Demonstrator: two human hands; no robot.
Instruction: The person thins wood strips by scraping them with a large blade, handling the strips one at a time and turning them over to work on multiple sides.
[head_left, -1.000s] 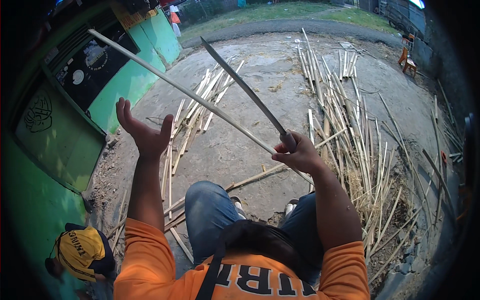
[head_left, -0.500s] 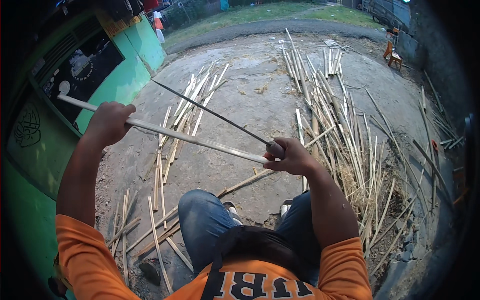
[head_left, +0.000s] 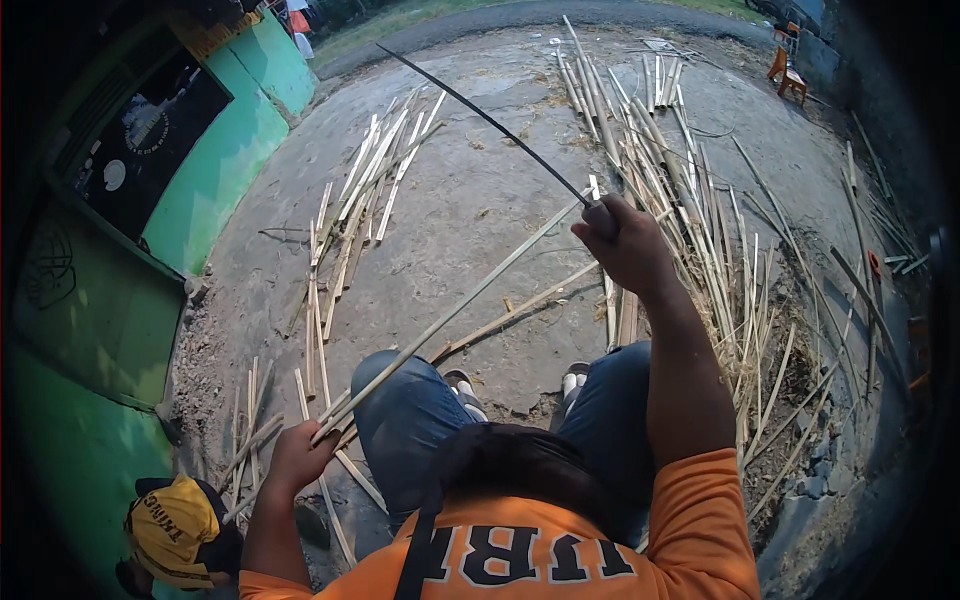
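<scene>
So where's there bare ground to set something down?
The broadest bare patch is the concrete between the left strips and the right pile. A smaller one is between the shoes and the stick lying beyond. It's crowded in the right pile and left of the left knee, where more strips crisscross near the left hand.

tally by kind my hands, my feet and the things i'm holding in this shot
Hands: 2 (left hand, right hand)
Feet: 2 (left foot, right foot)
Long-bladed tool: 1
Pale strip: 1
Total: 6
</scene>
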